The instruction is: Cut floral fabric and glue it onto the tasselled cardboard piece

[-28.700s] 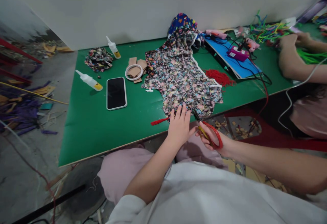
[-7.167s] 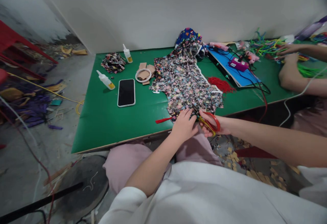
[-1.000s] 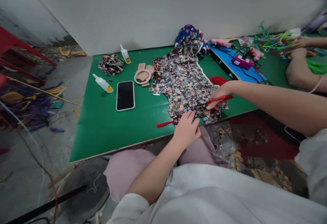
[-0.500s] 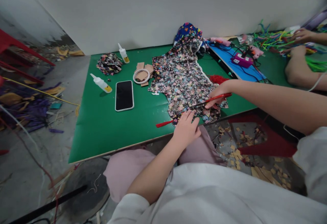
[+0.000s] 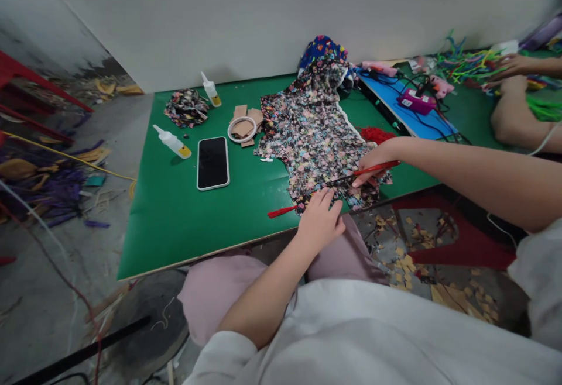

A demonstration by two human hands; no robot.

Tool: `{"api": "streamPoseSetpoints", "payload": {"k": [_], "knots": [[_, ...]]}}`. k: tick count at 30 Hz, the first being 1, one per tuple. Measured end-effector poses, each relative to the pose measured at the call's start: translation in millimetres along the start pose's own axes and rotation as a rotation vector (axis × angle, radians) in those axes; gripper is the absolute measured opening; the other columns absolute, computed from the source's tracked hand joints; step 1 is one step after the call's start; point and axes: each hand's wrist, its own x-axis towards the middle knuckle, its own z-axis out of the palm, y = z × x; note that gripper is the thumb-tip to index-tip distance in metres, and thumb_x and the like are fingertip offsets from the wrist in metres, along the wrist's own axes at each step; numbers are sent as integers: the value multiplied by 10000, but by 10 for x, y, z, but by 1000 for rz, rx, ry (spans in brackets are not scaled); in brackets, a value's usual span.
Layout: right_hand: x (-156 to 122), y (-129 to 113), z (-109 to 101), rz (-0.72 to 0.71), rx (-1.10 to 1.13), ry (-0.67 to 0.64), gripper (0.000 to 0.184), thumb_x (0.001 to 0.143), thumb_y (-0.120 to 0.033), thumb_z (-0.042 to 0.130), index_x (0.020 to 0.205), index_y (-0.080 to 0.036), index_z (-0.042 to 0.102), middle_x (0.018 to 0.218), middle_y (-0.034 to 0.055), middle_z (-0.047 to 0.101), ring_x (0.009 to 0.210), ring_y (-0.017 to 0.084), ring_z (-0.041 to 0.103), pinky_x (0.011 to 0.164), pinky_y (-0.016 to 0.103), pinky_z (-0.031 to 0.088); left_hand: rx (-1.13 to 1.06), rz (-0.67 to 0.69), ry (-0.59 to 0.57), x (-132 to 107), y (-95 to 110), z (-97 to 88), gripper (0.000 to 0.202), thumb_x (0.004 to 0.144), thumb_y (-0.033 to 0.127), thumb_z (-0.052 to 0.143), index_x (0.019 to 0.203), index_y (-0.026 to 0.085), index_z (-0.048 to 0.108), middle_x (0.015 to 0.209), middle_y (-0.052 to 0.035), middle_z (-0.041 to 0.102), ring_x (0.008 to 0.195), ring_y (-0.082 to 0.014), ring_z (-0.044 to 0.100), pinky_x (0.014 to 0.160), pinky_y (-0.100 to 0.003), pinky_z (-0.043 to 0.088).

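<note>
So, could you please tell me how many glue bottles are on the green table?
2. One glue bottle lies on its side just left of the phone; the other stands near the wall beside the small fabric bundle. More may be hidden under the floral fabric.

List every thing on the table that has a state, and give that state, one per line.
Scissors: held in right hand, blades lying across the fabric.
Fabric: spread flat, near edge pinned by left hand.
Phone: face up, screen dark.
Near glue bottle: lying on its side, capped.
Far glue bottle: upright, capped.
Tape ring: lying flat on cardboard pieces.
</note>
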Motion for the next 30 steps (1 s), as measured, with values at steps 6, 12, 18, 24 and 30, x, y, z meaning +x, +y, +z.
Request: {"api": "streamPoseSetpoints", "payload": {"k": [6,12,18,24,30], "knots": [[-33,-65,-48,109,53,2,559,539,-716,630,592,-160,661,488,25,469,587,186,506,596,336,354,13,0,-3,1,0,4,332,780,239,496,1090,131,546,1287,-155,475,1268,-292,362,1075,-449,295],[-74,-94,-81,161,141,-22,580,528,-710,643,653,-145,684,499,31,485,562,184,510,566,327,343,20,3,-2,2,-2,1,333,784,250,495,1090,130,547,1292,-157,472,1260,-296,371,1072,-452,296],[-21,-47,-78,140,79,-83,631,573,-756,557,688,-149,685,498,20,469,540,152,479,575,319,345,21,5,-5,-8,0,2,338,787,256,494,1096,128,544,1293,-153,473,1260,-296,372,1075,-447,292],[-29,-61,-76,68,18,-70,682,531,-812,508,614,-148,643,440,-6,392,463,124,429,478,284,329,25,4,-6,-6,1,4,339,788,258,492,1096,126,543,1299,-155,469,1263,-290,368,1080,-439,285],[-63,-97,-95,49,-86,-158,752,639,-819,364,714,-136,669,462,-14,362,427,88,324,490,294,267,32,0,-3,-2,5,9,338,785,259,497,1093,129,546,1292,-154,476,1258,-290,373,1079,-436,287]]}}
